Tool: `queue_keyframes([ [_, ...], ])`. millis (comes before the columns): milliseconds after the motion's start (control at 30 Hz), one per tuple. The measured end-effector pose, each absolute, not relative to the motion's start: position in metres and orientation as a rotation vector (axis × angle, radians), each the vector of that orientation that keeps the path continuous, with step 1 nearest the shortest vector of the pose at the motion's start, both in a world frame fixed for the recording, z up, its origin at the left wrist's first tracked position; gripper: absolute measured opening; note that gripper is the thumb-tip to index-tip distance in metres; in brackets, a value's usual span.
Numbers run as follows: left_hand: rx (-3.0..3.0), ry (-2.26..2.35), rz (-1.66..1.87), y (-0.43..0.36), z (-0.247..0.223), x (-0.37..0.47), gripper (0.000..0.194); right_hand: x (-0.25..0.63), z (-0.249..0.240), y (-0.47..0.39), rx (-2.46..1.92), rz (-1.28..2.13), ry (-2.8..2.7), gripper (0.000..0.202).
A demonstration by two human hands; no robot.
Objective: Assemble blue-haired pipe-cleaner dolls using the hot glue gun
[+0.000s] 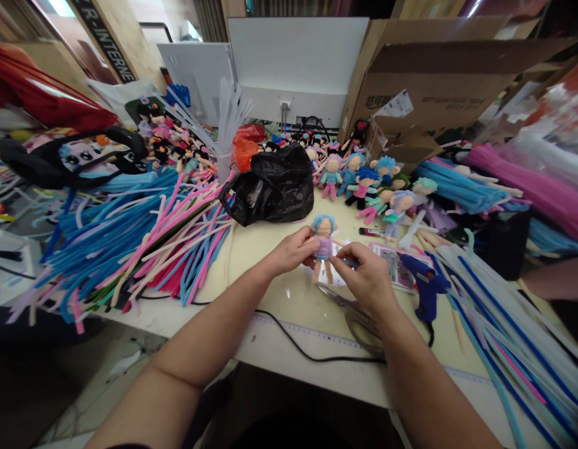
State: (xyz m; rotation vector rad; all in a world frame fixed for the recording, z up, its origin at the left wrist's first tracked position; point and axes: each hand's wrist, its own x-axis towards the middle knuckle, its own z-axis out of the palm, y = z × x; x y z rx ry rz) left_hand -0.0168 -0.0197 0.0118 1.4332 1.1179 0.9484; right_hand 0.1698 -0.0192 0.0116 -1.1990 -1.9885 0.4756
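Observation:
A small pipe-cleaner doll (323, 246) with blue hair, a lilac top, a blue band at the waist and beige legs stands upright between my hands. My left hand (295, 249) grips it from the left side, thumb across its body. On its right, my right hand (363, 268) pinches a short blue piece (348, 262) near the doll's waist. Large scissors (349, 307) lie on the table under my right hand and wrist. A blue glue gun (425, 284) rests to the right of that hand.
Blue and pink pipe-cleaner bundles (125, 231) cover the left side. A black plastic bag (282, 187) and finished dolls (361, 181) sit behind my hands. More pipe cleaners (504, 324) lie at right. A black cable (312, 357) crosses the table's front. A cardboard box (424, 87) stands behind.

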Motion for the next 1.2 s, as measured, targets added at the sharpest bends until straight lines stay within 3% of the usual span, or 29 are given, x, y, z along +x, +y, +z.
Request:
queue_keyframes([
  [767, 1.193, 0.946, 0.965, -0.013, 0.005, -0.023, 0.039, 0.178, 0.013, -0.007, -1.142, 1.231, -1.692, 0.024],
  [1200, 1.059, 0.813, 0.984, -0.017, 0.013, -0.018, 0.039, 0.175, 0.014, -0.006, -1.094, 1.356, -1.566, 0.031],
])
